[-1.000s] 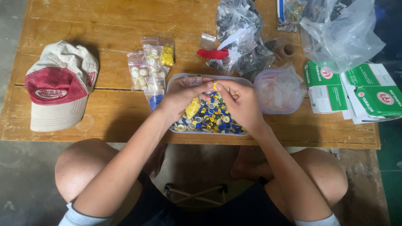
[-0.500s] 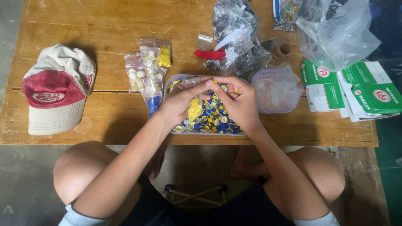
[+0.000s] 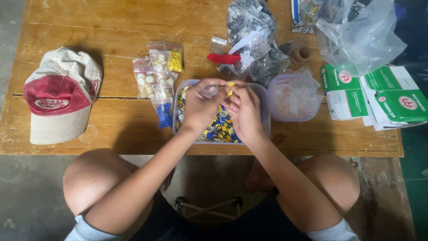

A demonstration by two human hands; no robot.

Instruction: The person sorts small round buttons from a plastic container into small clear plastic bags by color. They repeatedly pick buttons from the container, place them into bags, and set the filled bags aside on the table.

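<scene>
My left hand holds a small clear plastic bag above a clear tray filled with several blue, yellow and white buttons. My right hand pinches small yellow buttons at the bag's mouth. Both hands hover over the tray's middle, close together, and hide much of its contents.
Small sealed bags of white, yellow and blue buttons lie left of the tray. A red and cream cap sits far left. A clear tub of empty bags, crumpled plastic bags and green and white boxes lie right on the wooden table.
Both hands have lifted from the button pile toward the tray's far edge. The small clear bag now shows in my left hand, with yellow buttons at my right fingertips.
</scene>
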